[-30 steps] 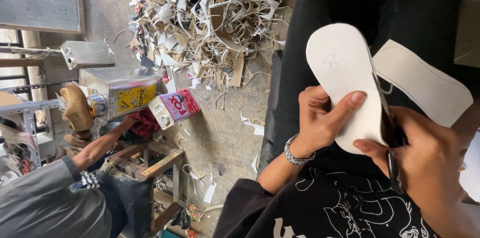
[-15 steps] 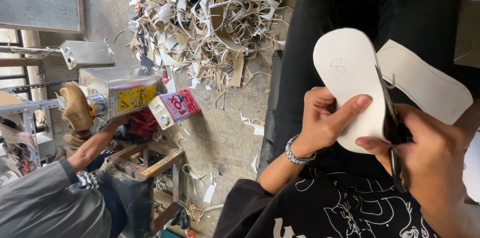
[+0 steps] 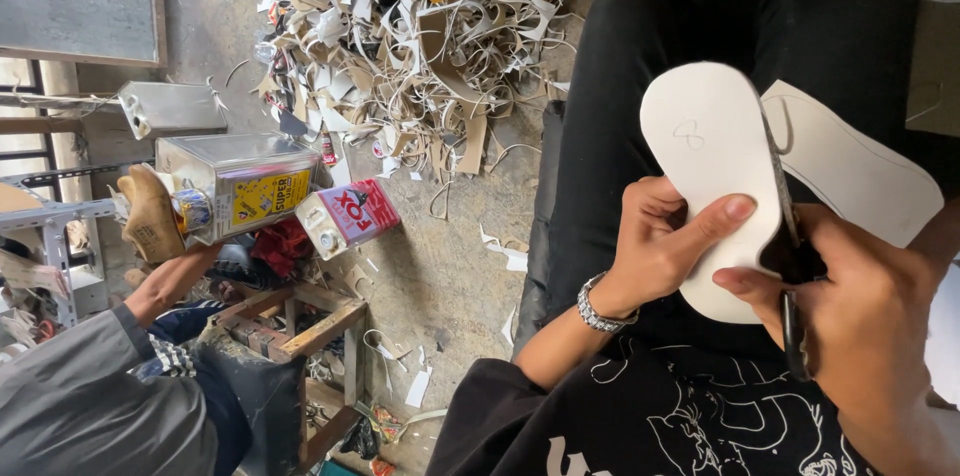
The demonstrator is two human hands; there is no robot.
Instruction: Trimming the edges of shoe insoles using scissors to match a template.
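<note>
We are mid-cut, it seems, trimming a white insole (image 3: 712, 171) over our lap. Our left hand (image 3: 655, 246) grips it by the waist, thumb laid flat across its face, fingers curled behind. Our right hand (image 3: 860, 321) is clenched through the handles of dark scissors (image 3: 790, 266), whose blades run along the insole's right edge. A white offcut sheet (image 3: 850, 171) sits just beside that edge, over our black trousers (image 3: 740, 26). The next move, as we judge it, calls for turning the insole with the left hand to keep the blades on the outline. Off to the left, a co-worker's hand (image 3: 170, 281) reaches near a metal can (image 3: 235, 186) — scraps (image 3: 400, 56) litter the floor.
</note>
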